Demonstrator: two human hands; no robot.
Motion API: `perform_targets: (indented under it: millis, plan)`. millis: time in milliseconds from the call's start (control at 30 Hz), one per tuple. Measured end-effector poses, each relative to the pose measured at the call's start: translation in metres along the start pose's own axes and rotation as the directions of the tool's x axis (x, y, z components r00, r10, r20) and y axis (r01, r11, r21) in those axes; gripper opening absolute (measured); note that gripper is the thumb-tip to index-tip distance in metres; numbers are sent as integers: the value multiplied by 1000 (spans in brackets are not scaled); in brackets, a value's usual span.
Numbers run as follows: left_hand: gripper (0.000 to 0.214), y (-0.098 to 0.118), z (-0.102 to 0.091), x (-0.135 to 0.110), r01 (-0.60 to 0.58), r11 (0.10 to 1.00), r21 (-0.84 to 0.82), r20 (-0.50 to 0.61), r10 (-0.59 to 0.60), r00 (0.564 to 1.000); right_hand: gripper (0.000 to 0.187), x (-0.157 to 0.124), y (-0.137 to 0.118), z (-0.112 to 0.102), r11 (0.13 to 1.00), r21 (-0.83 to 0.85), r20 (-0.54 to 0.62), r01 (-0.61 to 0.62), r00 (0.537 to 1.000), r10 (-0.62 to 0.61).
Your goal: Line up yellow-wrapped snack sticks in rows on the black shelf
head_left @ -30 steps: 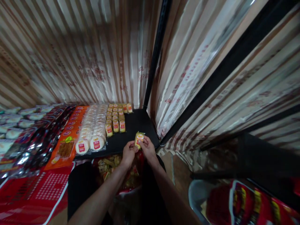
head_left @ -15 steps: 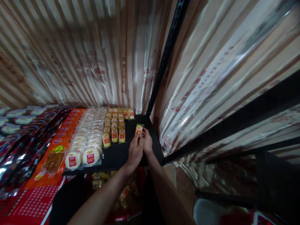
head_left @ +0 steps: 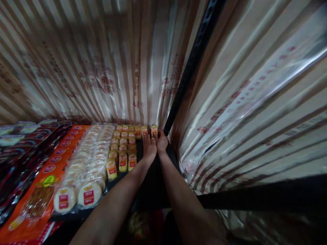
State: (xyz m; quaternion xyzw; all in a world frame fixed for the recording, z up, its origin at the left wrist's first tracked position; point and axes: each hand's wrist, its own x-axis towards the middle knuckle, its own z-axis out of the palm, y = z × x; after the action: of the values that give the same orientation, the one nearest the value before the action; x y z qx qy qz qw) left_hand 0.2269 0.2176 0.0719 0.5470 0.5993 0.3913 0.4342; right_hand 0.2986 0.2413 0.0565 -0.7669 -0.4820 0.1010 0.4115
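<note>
A small yellow wrapped snack cake (head_left: 154, 130) with a red label stands upright at the back of the black shelf (head_left: 150, 194), near the corner post. My right hand (head_left: 161, 142) has its fingers closed on the cake's right side. My left hand (head_left: 149, 148) reaches in from the left with fingers stretched out, its tips by the cake's lower left and in front of the neighbouring wrapped cake (head_left: 144, 131). A small gap lies between those two cakes. Rows of the same wrapped cakes (head_left: 123, 162) stand to the left of my hands.
Left of the cakes lie two rows of round white wrapped biscuits (head_left: 89, 194), an orange snack bag (head_left: 48, 170) and dark shiny packets (head_left: 22, 163). A black upright post (head_left: 187, 73) rises at the back right corner. Printed plastic sheeting (head_left: 114, 68) hangs behind and to the right.
Both hands have carried the wrapped cake from mid-shelf to the back row, beside the last cake there. My left hand's fingers have straightened. The view has moved closer to the shelf.
</note>
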Motion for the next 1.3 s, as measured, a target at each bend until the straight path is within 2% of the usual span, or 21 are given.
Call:
perform_targets:
  millis: [233, 467, 700, 833, 933, 1033, 1133, 1200, 1300]
  plan:
    - [47, -14, 5, 14, -19, 996, 85, -9, 20, 1000, 23, 13, 5, 21, 997, 76, 3, 4, 1000, -5]
    - [43, -25, 13, 14, -85, 994, 64, -51, 88, 995, 15, 11, 7, 27, 996, 83, 48, 12, 999, -16]
    - [44, -20, 10, 12, -15, 999, 44, -53, 18, 998, 20, 10, 8, 28, 990, 140, 109, -17, 994, 1]
    - [43, -11, 2, -2, -27, 999, 31, -46, 29, 999, 30, 6, 10, 25, 987, 157, 28, 24, 999, -29]
    - [37, -3, -4, -22, -90, 996, 16, -49, 90, 995, 36, -7, 13, 19, 985, 174, -47, 20, 999, -12]
    - [35, 2, -9, -54, -110, 994, 24, -80, 111, 991, 38, -34, 14, 5, 974, 228, -65, -20, 997, 35]
    - [36, -3, -20, -97, -130, 991, 44, -105, 134, 985, 41, -73, 12, -13, 962, 263, -43, -71, 995, 86]
    - [39, -11, -32, -130, -206, 976, 64, -69, 210, 975, 41, -104, 8, -25, 947, 311, -38, -74, 995, 90]
    - [42, -33, -61, -181, -308, 950, 55, 10, 308, 951, 37, -157, 0, -39, 913, 407, 21, -35, 999, 28]
